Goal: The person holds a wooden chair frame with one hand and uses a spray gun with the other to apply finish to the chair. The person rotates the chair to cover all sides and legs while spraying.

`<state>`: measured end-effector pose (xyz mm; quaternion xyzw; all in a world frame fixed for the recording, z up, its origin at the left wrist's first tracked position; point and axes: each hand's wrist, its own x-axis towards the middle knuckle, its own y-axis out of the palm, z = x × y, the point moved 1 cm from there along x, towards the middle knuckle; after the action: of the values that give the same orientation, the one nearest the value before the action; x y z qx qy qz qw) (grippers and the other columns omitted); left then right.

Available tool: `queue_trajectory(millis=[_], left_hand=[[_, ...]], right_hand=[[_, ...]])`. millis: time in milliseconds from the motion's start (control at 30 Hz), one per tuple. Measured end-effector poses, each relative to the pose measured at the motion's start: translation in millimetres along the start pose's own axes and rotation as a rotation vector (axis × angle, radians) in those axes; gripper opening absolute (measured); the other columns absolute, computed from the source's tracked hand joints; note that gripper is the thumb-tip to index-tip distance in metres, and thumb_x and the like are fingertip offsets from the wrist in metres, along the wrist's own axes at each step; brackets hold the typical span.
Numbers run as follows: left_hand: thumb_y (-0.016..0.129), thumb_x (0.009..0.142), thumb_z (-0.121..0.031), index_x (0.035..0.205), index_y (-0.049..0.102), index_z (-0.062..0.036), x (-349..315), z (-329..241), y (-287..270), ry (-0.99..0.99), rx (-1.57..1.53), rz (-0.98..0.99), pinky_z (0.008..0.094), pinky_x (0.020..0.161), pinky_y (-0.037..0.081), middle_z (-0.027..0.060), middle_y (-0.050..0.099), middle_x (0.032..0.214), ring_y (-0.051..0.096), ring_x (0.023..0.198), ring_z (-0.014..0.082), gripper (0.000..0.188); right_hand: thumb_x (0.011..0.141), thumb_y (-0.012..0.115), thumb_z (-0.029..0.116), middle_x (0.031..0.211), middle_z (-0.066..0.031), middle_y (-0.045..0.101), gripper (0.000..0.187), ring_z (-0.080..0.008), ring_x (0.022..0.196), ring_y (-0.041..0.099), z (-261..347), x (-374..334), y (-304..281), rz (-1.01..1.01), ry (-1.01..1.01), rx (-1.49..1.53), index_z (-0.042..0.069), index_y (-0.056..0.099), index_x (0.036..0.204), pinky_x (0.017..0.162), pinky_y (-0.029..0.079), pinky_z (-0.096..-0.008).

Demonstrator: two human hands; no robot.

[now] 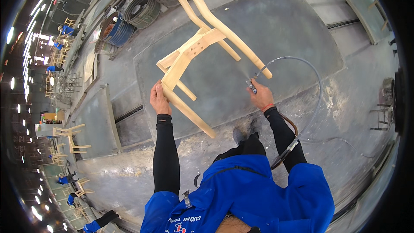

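chair frame, one: pale wood, tilted, in front of the person over a dark grey floor panel, upper end cut off by the edge of view; a few small dark round marks on the middle joint. left hand, one: partly closed, thumb against the wood, gripping the frame at a corner where a leg begins; the undersides of the fingers are hidden. right hand, one: closed round a small spray gun, nozzle toward the frame, a faint mist before it; trigger pressure cannot be told. hose, one: looping from the gun out to the right. handling notes, by judgement: keep the nozzle an even distance from the wood, sweep along each leg in steady overlapping strokes, turn the frame with the left hand to reach inner faces, keep those fingers out of the mist and the hose off wet wood. markings: blue shirt, white lettering and a red-and-white emblem on the chest, upside down, partly cut off; no readable label made out on the gun or the blue drum.
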<state>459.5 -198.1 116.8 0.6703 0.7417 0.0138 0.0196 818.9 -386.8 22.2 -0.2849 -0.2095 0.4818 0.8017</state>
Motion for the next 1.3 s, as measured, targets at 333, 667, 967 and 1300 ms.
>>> queue_trajectory(millis=[333,667,967,1300], left_hand=[[0.063,0.104,-0.042,0.127,0.069,-0.0124,4,-6,-5,-0.056,0.133,0.055,0.0352,0.074,0.056,-0.0016,0.068,0.113,0.06,0.101,0.0113,0.038],[0.064,0.104,-0.043,0.126,0.07,-0.0115,-1,-19,4,-0.069,0.146,0.08,0.0333,0.074,0.054,-0.0045,0.066,0.105,0.056,0.092,0.0084,0.039],[0.057,0.108,-0.041,0.127,0.069,-0.0026,0,-17,16,0.028,0.212,0.081,0.0309,0.082,0.054,0.0029,0.07,0.112,0.062,0.1,0.0106,0.044],[0.048,0.11,-0.047,0.117,0.073,0.0068,3,-33,12,0.222,0.401,0.15,0.0331,0.103,0.045,0.0138,0.073,0.114,0.062,0.111,0.0187,0.06]], right_hand=[[0.094,0.077,0.03,0.083,-0.0052,0.071,0.038,-0.0115,0.068,0.061,88,-4,35,0.267,0.187,1.033,0.006,0.074,0.123,0.064,0.052,-0.0316],[0.094,0.073,0.03,0.075,-0.0094,0.067,0.026,-0.0209,0.066,0.059,55,-21,82,0.327,0.27,0.681,0.004,0.074,0.096,0.066,0.049,-0.0372],[0.1,0.069,0.024,0.086,0.0003,0.069,0.035,-0.0073,0.075,0.061,92,-74,-77,0.323,0.286,0.925,0.002,0.072,0.126,0.065,0.05,-0.0256],[0.1,0.069,0.029,0.093,-0.0059,0.074,0.043,-0.0086,0.08,0.068,129,-187,-234,0.426,0.479,0.604,-0.002,0.068,0.131,0.052,0.045,-0.0199]])
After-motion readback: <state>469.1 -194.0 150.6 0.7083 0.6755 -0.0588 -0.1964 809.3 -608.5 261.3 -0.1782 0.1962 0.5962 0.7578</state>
